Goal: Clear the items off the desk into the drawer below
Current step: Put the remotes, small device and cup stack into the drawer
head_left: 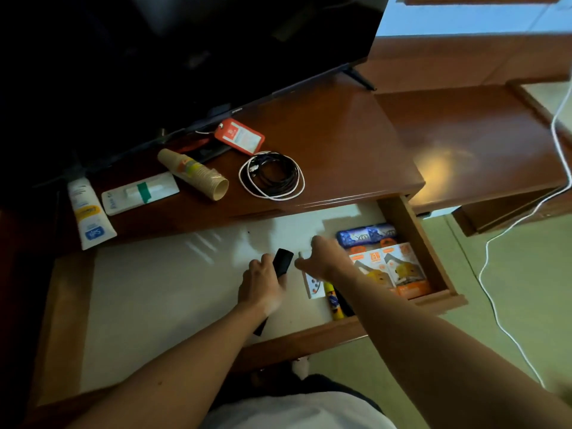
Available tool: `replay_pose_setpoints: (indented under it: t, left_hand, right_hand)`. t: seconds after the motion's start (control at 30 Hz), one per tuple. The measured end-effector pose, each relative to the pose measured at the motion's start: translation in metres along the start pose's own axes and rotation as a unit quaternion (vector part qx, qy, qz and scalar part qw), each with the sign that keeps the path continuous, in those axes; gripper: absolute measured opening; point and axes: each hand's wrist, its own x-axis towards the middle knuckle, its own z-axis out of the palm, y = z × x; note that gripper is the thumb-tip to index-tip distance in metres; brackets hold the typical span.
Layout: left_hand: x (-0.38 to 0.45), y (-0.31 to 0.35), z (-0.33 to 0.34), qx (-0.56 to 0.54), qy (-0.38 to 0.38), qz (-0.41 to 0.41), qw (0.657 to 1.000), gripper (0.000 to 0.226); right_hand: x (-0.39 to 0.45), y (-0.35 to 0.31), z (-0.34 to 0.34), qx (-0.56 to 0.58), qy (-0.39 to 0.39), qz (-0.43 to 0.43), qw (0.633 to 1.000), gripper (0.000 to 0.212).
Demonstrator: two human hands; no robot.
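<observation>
Stowing step, mid-placement: your left hand [263, 281] holds the remote [282, 262] with fingers clamped round it, low over the open drawer [148, 292]. Your right hand [322, 258] reaches in beside it, fingers loosely apart. Next, release the remote, then fetch the cables [272, 176] from the desk [334, 140].

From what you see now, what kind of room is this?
Probably a hotel room or bedroom: a television stands on a long wooden desk with an open drawer, and a sunscreen tube lies there.
</observation>
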Motion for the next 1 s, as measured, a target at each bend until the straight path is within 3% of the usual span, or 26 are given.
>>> replay_pose_setpoints:
  t: [0.17, 0.5, 0.8, 1.0]
  left_hand:
    - [0.013, 0.004, 0.019, -0.055, -0.043, -0.061, 0.996, 0.054]
    - [0.033, 0.009, 0.042, -0.12, -0.028, -0.142, 0.982, 0.078]
    - [0.035, 0.003, 0.049, -0.114, -0.042, -0.115, 0.986, 0.08]
    - [0.037, 0.007, 0.052, -0.108, -0.057, -0.133, 0.984, 0.107]
  right_hand:
    - [0.007, 0.012, 0.025, -0.042, -0.039, -0.051, 0.997, 0.045]
    - [0.02, 0.03, 0.043, -0.191, -0.07, -0.12, 0.972, 0.041]
    - [0.023, 0.036, 0.045, -0.271, -0.078, -0.161, 0.946, 0.044]
    - [0.027, 0.048, 0.037, -0.276, -0.102, -0.209, 0.933, 0.042]
